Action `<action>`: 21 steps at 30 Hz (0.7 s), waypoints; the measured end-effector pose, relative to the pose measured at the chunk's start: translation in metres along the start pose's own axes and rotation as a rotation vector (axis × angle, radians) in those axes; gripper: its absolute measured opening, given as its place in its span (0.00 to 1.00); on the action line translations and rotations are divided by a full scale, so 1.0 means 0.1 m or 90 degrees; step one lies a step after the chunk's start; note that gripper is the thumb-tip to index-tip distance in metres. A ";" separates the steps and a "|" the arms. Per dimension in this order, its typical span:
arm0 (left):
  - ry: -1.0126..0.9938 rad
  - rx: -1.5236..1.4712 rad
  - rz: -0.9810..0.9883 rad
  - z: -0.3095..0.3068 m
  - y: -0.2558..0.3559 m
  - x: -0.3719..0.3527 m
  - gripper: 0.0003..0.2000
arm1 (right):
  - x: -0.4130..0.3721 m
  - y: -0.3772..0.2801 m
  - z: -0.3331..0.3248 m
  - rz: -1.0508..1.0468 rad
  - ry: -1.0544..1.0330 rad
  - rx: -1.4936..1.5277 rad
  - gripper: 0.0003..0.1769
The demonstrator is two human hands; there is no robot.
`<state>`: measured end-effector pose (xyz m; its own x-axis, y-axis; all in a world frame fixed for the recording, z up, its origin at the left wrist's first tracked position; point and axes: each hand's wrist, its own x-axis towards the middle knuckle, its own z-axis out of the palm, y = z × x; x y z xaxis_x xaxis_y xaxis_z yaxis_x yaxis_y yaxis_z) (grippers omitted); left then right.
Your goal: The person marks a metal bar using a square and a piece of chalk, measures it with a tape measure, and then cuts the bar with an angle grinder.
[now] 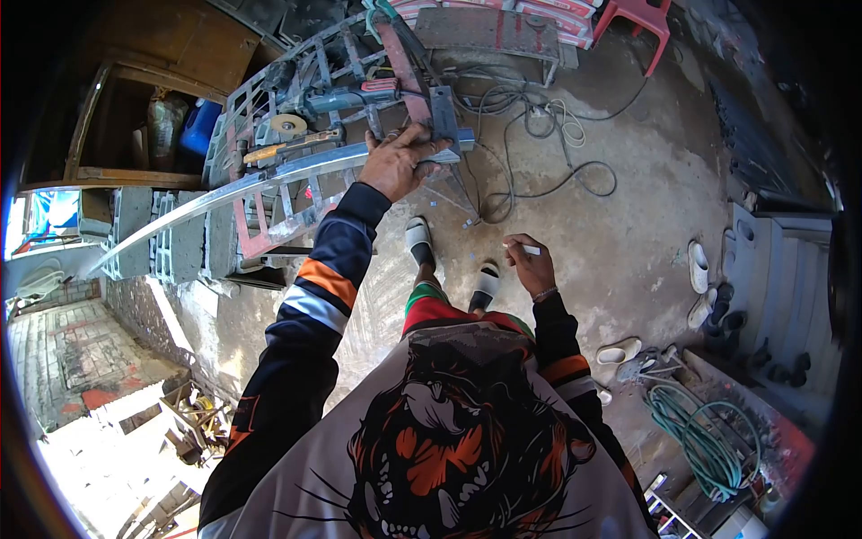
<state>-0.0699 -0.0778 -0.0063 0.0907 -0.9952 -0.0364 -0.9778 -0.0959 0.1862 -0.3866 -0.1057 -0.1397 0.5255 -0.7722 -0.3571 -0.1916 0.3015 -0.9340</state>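
A long silvery metal tube [305, 166] lies across a metal grille frame [260, 211] and runs far out to the left. Near the tube's right end, my left hand [395, 166] grips it from above, fingers over the top. My right hand [530, 265] is apart from the frame, over the floor, its fingers closed on a short white stick [532, 250]; I cannot tell whether it is chalk. Behind the tube, an angle grinder [346, 96], a round disc [288, 124] and a hammer with a yellowish handle [292, 148] rest on the frame.
Grey hollow blocks [180, 234] stand below the frame at left, beside a wooden cabinet [85, 126]. Dark cables [512, 135] loop over the concrete floor. A low bench [485, 34] and red plastic stool [636, 22] are at the back. A green hose [696, 431] lies coiled at right.
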 end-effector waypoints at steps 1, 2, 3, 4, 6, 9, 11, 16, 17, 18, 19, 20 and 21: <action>-0.006 -0.004 -0.004 -0.01 0.01 0.00 0.24 | 0.02 -0.06 0.02 0.000 -0.001 0.000 0.11; -0.006 -0.005 -0.004 -0.02 0.01 0.00 0.24 | 0.05 -0.13 0.02 -0.013 -0.008 0.001 0.12; -0.008 -0.003 -0.006 -0.02 0.02 -0.01 0.24 | 0.08 -0.23 0.04 -0.027 -0.014 0.003 0.13; -0.010 -0.002 -0.008 -0.03 0.02 0.00 0.24 | 0.11 -0.35 0.07 -0.027 -0.015 0.002 0.13; -0.013 -0.006 -0.012 -0.03 0.03 0.00 0.24 | 0.20 -0.61 0.16 -0.124 0.035 0.032 0.10; 0.015 0.003 -0.003 0.02 0.01 -0.01 0.24 | 0.41 -1.00 0.31 -0.249 0.071 0.142 0.07; 0.046 0.017 0.012 0.02 0.00 -0.01 0.25 | 0.60 -1.23 0.38 -0.278 0.069 0.122 0.05; 0.007 -0.026 -0.018 0.00 0.04 -0.01 0.23 | 1.02 -1.50 0.60 -0.379 0.068 0.045 0.03; 0.009 -0.026 -0.019 0.00 0.04 -0.02 0.23 | 1.08 -1.50 0.61 -0.381 0.067 0.043 0.03; 0.029 -0.010 -0.018 0.01 0.06 -0.02 0.24 | 1.11 -1.52 0.63 -0.397 0.084 -0.024 0.04; 0.048 0.007 -0.018 0.01 0.07 -0.02 0.24 | 1.13 -1.54 0.66 -0.412 0.100 -0.090 0.05; 0.050 0.006 -0.022 0.01 0.07 -0.02 0.24 | 1.15 -1.55 0.69 -0.393 0.100 -0.082 0.06; 0.054 -0.005 -0.015 0.00 0.07 -0.02 0.24 | 1.16 -1.53 0.70 -0.393 0.096 -0.083 0.06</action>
<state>-0.0766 -0.0760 -0.0050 0.1297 -0.9907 0.0417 -0.9736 -0.1192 0.1946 -0.2382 -0.2021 -0.0376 0.4503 -0.8549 0.2576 0.0050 -0.2861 -0.9582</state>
